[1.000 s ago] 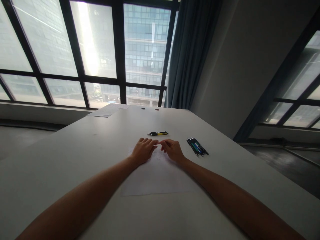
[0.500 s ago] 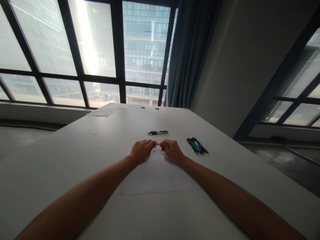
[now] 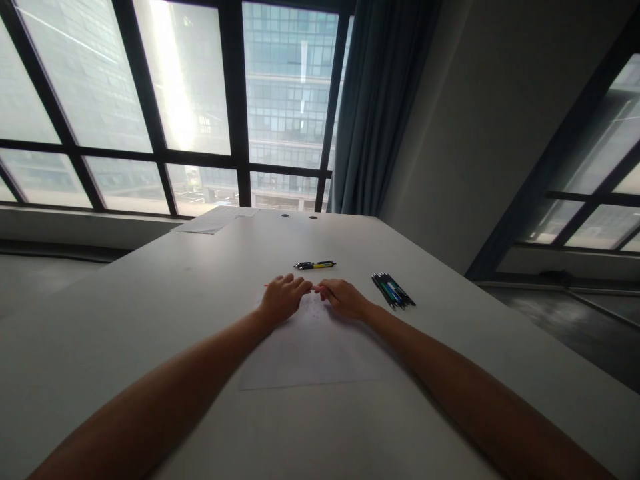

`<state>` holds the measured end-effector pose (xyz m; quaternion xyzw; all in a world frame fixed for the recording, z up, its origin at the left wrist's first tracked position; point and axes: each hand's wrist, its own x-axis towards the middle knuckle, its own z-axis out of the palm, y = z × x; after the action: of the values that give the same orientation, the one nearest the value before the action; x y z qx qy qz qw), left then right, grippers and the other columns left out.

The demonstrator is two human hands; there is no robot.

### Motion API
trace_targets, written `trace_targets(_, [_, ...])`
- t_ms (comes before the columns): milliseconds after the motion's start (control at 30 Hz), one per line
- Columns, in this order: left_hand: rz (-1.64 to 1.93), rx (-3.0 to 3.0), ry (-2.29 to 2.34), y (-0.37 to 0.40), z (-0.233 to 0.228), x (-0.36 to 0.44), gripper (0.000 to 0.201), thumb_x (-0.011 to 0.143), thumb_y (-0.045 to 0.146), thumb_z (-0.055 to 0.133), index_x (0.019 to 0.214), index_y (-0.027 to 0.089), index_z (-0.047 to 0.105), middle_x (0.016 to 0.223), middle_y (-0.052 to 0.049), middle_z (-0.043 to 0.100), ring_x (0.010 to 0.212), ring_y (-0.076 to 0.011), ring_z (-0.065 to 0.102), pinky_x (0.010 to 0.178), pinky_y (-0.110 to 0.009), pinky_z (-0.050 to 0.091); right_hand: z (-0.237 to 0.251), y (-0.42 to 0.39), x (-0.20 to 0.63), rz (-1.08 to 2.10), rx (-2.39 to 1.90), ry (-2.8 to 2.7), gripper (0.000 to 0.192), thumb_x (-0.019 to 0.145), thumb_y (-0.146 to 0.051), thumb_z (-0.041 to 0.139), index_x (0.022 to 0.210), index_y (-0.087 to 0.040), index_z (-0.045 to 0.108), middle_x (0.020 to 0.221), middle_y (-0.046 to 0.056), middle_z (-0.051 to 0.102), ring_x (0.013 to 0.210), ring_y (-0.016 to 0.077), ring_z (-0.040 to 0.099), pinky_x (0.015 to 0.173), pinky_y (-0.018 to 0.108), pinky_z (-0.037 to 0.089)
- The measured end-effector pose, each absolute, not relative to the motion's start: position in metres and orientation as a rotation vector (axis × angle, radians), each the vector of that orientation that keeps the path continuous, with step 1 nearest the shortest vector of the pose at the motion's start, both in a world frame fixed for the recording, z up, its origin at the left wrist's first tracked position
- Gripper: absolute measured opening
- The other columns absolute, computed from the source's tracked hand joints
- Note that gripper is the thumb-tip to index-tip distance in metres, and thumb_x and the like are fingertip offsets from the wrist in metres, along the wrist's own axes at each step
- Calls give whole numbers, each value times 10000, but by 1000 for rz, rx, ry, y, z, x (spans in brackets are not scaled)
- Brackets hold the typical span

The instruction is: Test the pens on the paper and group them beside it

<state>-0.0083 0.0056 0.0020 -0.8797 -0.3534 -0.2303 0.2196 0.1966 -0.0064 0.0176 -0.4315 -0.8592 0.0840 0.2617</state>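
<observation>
Two hands meet fingertip to fingertip over a sheet of paper: left hand, right hand. Something thin and pinkish lies between them; grip unclear.

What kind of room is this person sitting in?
Probably an office or meeting room high in a city building: a long white table with a sheet of paper and pens, tall black-framed windows facing glass towers, and a grey-blue curtain.
</observation>
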Motion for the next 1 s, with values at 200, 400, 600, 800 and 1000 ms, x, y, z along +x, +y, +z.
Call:
trace_targets(200, [-689, -2395, -958, 7, -1, -9, 261, 1002, 309, 372, 953, 183, 595, 801, -43, 669, 717, -173, 581, 630, -305, 349, 19, -7, 194, 157, -1247, -2345, 234, 869, -129, 473, 695, -170, 625, 644, 12, 630, 575, 124, 514, 601, 224, 350])
trace_targets(400, [-647, -2391, -914, 6, -1, -8, 251, 995, 267, 372, 892, 174, 581, 750, -44, 649, 680, -170, 575, 608, -301, 333, 6, -4, 193, -41, -1178, -2330, 204, 820, -81, 468, 706, -166, 613, 675, 34, 638, 640, 154, 547, 632, 242, 363])
trace_targets(600, [-645, -2375, -992, 5, 0, -5, 303, 994, 260, 353, 812, 165, 575, 692, -52, 639, 646, -179, 581, 582, -307, 333, 6, -5, 190, -253, -1091, -2334, 198, 738, -20, 472, 714, -151, 618, 684, 64, 638, 659, 173, 544, 635, 263, 378])
trace_targets(800, [-626, -2404, -1109, 2, 4, -6, 319, 1005, 317, 339, 862, 172, 585, 739, -56, 663, 664, -177, 600, 591, -287, 350, 12, -9, 191, -258, -1034, -2282, 184, 902, -188, 475, 902, -154, 655, 813, 92, 681, 732, 187, 580, 719, 296, 416])
trace_targets(1000, [-647, -2427, -1155, 3, 4, -8, 304, 1007, 310, 327, 887, 175, 572, 785, -65, 675, 716, -180, 617, 619, -288, 370, 9, -8, 192, 43, -1098, -2148, 315, 976, -358, 400, 877, -179, 640, 807, 54, 668, 694, 154, 577, 670, 264, 420])
